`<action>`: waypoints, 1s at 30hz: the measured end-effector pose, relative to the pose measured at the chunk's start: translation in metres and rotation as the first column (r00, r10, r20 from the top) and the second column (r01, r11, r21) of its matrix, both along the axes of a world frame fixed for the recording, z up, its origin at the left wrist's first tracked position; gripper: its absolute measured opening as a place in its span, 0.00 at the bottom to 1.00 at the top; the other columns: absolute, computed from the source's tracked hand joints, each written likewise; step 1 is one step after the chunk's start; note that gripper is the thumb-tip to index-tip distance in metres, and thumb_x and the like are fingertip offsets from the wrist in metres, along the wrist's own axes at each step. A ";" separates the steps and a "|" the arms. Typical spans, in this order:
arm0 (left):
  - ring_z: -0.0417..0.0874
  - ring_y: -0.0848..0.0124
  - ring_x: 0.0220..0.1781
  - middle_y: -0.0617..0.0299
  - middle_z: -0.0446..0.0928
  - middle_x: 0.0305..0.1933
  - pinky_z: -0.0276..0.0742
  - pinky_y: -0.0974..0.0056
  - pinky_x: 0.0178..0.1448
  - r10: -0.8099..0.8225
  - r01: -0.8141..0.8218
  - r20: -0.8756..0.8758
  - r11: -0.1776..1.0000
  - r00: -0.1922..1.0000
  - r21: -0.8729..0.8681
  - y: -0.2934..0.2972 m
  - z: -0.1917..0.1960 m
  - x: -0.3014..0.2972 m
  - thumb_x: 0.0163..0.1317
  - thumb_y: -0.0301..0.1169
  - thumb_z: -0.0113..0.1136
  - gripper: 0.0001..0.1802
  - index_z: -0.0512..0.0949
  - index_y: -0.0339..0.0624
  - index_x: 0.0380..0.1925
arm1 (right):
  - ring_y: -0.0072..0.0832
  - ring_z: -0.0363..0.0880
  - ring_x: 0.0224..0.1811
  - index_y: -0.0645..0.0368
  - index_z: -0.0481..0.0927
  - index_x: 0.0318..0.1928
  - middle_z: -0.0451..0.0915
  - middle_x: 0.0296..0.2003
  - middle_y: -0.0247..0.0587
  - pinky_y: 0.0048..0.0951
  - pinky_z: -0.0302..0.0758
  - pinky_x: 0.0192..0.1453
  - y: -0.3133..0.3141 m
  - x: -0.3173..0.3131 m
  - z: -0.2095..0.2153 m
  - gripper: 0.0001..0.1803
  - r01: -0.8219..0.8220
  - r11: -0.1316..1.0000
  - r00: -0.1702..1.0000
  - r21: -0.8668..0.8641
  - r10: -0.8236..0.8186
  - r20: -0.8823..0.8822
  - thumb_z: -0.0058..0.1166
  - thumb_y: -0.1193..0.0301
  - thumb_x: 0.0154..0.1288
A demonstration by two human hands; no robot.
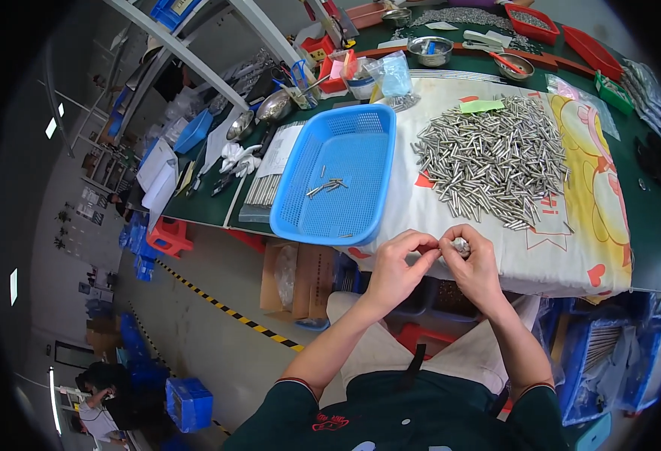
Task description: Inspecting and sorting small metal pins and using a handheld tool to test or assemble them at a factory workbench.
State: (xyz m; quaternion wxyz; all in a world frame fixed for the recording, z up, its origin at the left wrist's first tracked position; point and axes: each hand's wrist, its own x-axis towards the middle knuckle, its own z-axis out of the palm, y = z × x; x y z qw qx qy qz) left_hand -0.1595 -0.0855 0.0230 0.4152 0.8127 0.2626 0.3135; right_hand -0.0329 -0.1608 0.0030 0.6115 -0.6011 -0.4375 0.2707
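Observation:
My two hands meet at the front edge of the cloth-covered table. My right hand point(472, 264) is closed around a few small silvery metal pins point(460, 246), whose ends show between thumb and fingers. My left hand point(399, 269) is pinched, its thumb and forefinger close to the right fingertips; whatever lies between them is too small to make out. Beyond the hands spreads a large heap of short metal pins point(496, 158), with a green paper slip point(482, 106) on top. Left of it, a blue plastic basket point(388, 150) holds several loose pins point(328, 186).
Left of the basket lie bundled metal rods point(264, 190) and white gloves point(239, 159). Metal bowls point(430, 50) and red trays point(592, 52) stand at the back. A cardboard box point(315, 282) sits below the table, blue crates point(597, 368) at the lower right.

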 end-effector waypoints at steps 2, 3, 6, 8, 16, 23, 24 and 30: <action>0.79 0.67 0.30 0.56 0.77 0.29 0.72 0.67 0.34 0.004 -0.006 0.052 0.999 0.999 0.054 0.003 -0.006 0.005 0.50 0.21 0.61 0.06 0.76 0.33 0.29 | 0.15 0.64 0.19 0.67 0.74 0.31 0.71 0.16 0.35 0.21 0.63 0.21 0.002 0.001 0.000 0.07 0.012 1.000 1.000 -0.003 -0.012 -0.010 0.54 0.74 0.57; 0.79 0.66 0.30 0.55 0.77 0.28 0.72 0.66 0.34 0.003 -0.007 0.048 0.996 0.999 0.088 0.006 -0.007 0.005 0.50 0.22 0.61 0.06 0.76 0.33 0.29 | 0.14 0.64 0.19 0.67 0.74 0.31 0.71 0.17 0.33 0.20 0.62 0.21 0.003 0.003 0.002 0.07 0.011 1.000 1.000 -0.008 -0.011 -0.027 0.54 0.73 0.57; 0.77 0.66 0.27 0.61 0.77 0.27 0.66 0.64 0.37 0.069 -0.069 0.010 0.959 0.998 0.276 0.017 -0.014 0.008 0.49 0.23 0.61 0.03 0.77 0.39 0.25 | 0.09 0.60 0.19 0.63 0.74 0.29 0.69 0.17 0.25 0.17 0.56 0.20 0.003 0.012 0.009 0.10 0.026 0.999 0.970 -0.018 -0.030 -0.240 0.56 0.68 0.60; 0.77 0.66 0.28 0.60 0.75 0.27 0.67 0.64 0.37 0.091 -0.054 -0.069 0.907 0.993 0.418 0.026 -0.021 0.010 0.48 0.22 0.61 0.03 0.77 0.37 0.26 | 0.10 0.57 0.17 0.58 0.71 0.23 0.66 0.15 0.24 0.16 0.51 0.19 0.006 0.031 0.004 0.17 0.024 0.985 0.882 0.170 0.059 -0.467 0.51 0.60 0.64; 0.74 0.62 0.30 0.59 0.72 0.26 0.67 0.62 0.36 0.064 -0.019 -0.137 0.951 0.989 0.309 0.026 -0.046 0.021 0.46 0.22 0.62 0.03 0.78 0.38 0.23 | 0.16 0.44 0.13 0.54 0.58 0.17 0.52 0.12 0.27 0.21 0.45 0.18 0.037 0.047 -0.010 0.27 0.061 0.858 0.622 0.510 0.367 -0.692 0.29 0.51 0.70; 0.73 0.65 0.29 0.60 0.72 0.25 0.69 0.63 0.31 0.070 -0.042 -0.142 0.981 0.987 0.189 0.026 -0.045 0.022 0.45 0.20 0.62 0.04 0.79 0.38 0.23 | 0.15 0.44 0.12 0.54 0.56 0.17 0.52 0.12 0.27 0.20 0.43 0.16 0.050 0.033 -0.022 0.26 0.181 0.888 0.568 0.422 0.256 -0.782 0.34 0.52 0.69; 0.73 0.65 0.29 0.60 0.72 0.25 0.69 0.64 0.32 0.073 -0.046 -0.146 0.983 0.987 0.180 0.026 -0.044 0.022 0.45 0.20 0.62 0.04 0.79 0.38 0.24 | 0.15 0.44 0.12 0.54 0.56 0.17 0.51 0.11 0.27 0.20 0.43 0.16 0.051 0.033 -0.022 0.26 0.177 0.881 0.558 0.438 0.277 -0.782 0.34 0.53 0.69; 0.74 0.69 0.29 0.60 0.72 0.26 0.70 0.67 0.32 0.059 -0.026 -0.174 0.982 0.983 0.185 0.029 -0.045 0.022 0.47 0.19 0.61 0.04 0.79 0.36 0.26 | 0.15 0.43 0.12 0.55 0.56 0.16 0.51 0.11 0.27 0.21 0.43 0.16 0.051 0.035 -0.025 0.25 0.126 0.866 0.531 0.484 0.353 -0.771 0.34 0.56 0.69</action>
